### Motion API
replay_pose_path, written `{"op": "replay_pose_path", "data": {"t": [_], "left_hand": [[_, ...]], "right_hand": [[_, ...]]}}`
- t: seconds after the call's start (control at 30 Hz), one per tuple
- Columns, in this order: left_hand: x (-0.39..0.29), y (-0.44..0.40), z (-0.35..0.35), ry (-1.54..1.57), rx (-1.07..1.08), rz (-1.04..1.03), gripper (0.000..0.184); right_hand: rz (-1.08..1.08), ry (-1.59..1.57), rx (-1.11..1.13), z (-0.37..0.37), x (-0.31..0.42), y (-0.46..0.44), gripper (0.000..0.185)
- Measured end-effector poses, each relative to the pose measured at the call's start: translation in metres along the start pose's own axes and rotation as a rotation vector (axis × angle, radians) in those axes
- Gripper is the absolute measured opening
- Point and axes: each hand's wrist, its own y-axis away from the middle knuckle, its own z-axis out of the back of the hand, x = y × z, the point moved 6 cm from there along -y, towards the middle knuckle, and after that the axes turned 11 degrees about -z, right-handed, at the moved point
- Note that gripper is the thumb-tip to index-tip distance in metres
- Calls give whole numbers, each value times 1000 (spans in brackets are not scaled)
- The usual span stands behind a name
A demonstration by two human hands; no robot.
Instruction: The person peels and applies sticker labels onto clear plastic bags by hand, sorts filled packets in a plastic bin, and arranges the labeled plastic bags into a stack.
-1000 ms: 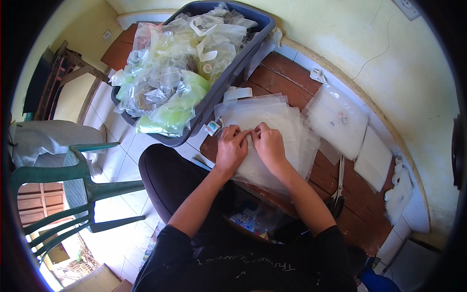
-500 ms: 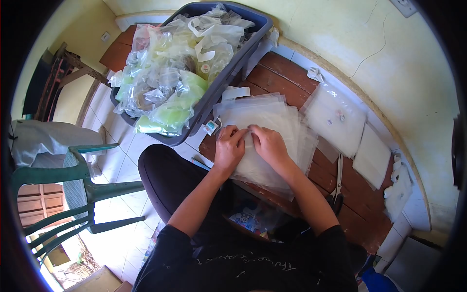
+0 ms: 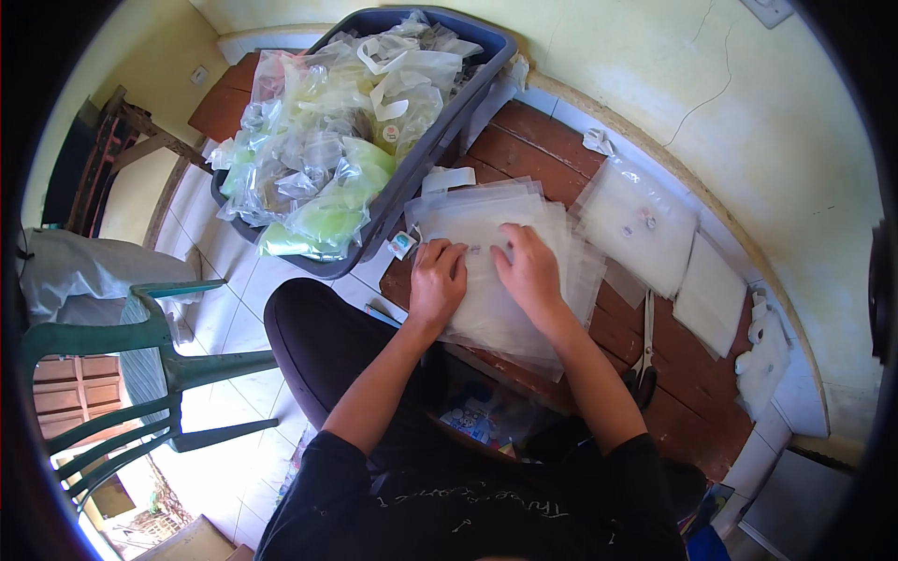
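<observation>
A stack of clear plastic bags (image 3: 524, 210) lies on the brown wooden bench in front of me, its edges fanned unevenly. My left hand (image 3: 438, 288) rests on the top bag, fingers loosely bent and touching the plastic. Just past its fingertips is a small greyish mark or sticker (image 3: 474, 250), too small to read. My right hand (image 3: 529, 271) is over the right half of the stack, thumb and fingers apart with nothing visible between them. To the right lies another clear bag pile (image 3: 636, 229) with small round stickers on it.
A dark grey tub (image 3: 440, 150) heaped with crumpled plastic bags (image 3: 318, 150) stands at the upper left. Scissors (image 3: 644, 360) lie right of my right forearm. More plastic sheets (image 3: 713, 294) are along the wall. A green chair (image 3: 168, 365) stands on the left.
My right hand has moved slightly right, away from my left fingertips, and its fingers have spread. The small mark between the hands now shows. My left hand stays nearly in place.
</observation>
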Motion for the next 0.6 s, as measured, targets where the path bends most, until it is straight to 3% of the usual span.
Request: {"op": "replay_pose_path", "data": {"t": [0.1, 0.23, 0.3, 0.43, 0.5, 0.6], "left_hand": [[-3, -5, 5, 19, -22, 49, 25], [3, -3, 4, 64, -6, 94, 29], [5, -1, 3, 71, -1, 115, 29], [8, -1, 2, 71, -2, 114, 29], [9, 0, 3, 68, -1, 115, 31], [8, -1, 6, 42, -17, 136, 32]], "right_hand": [[-88, 245, -124, 28, 8, -5, 51], [-176, 270, -44, 17, -9, -9, 60], [-318, 108, 54, 9, -23, -13, 60], [-322, -45, 67, 10, -26, -19, 58], [-399, -295, 60, 15, -28, -20, 53], [-306, -355, 41, 13, -36, -26, 49]]}}
